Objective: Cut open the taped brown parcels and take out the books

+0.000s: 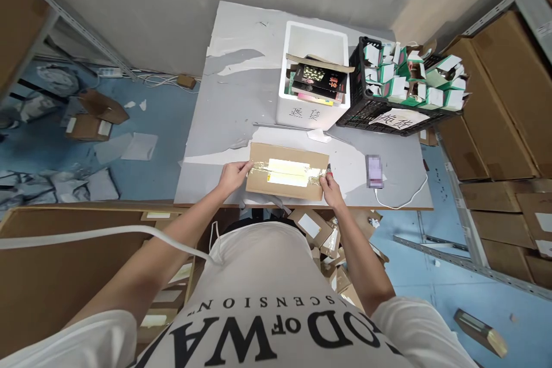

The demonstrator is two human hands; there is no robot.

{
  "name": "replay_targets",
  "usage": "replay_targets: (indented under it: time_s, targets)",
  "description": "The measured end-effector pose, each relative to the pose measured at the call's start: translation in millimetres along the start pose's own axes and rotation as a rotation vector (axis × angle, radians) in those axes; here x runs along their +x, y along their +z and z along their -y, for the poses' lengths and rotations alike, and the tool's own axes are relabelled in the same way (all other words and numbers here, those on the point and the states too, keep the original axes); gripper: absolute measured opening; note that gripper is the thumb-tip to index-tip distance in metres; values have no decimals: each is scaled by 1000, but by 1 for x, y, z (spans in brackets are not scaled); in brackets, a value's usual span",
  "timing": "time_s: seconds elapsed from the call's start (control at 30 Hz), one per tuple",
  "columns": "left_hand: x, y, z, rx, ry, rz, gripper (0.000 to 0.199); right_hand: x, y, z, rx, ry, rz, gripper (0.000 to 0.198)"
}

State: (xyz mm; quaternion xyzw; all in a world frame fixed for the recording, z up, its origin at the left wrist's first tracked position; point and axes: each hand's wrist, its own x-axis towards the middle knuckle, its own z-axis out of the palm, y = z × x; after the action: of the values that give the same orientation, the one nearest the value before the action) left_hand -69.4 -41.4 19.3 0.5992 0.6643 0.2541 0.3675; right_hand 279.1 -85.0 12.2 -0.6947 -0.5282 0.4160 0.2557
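Note:
A flat brown cardboard box (263, 184) lies near the table's front edge, with clear tape along its length and a white-and-yellow shipping label (288, 172) on top. My left hand (234, 176) grips its left end, thumb on the upper face. At the right end, my right hand (331, 190) closes on the box's edge. A small red and black tool (329, 169) pokes up from the right-hand fingers; its kind is too small to make out. The box's flaps look closed under the tape.
Behind the box stands a white foam bin (313, 114) holding several packages. Beside it is a black crate (366, 115) of green-and-white cartons. A phone (374, 171) with a white cable lies on the right of the table (202, 144). Boxes fill shelves and floor around.

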Motion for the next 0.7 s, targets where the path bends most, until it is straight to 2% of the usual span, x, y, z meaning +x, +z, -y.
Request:
replay_targets:
  time_s: [0.23,0.4,0.47,0.6,0.7]
  targets:
    - [14,1,-8,69,-66,-11,54,14,-2,6,-144,60,-30,51]
    - [15,6,-1,64,-88,-45,56,17,0,3,-104,91,-15,52]
    - [15,9,5,-17,-117,-57,59,17,3,-1,-52,111,-32,52]
    - [13,16,26,-329,-175,-30,69,14,11,-16,159,128,-40,58]
    - [6,21,49,-402,-171,-28,71,6,19,-31,247,158,-88,56]
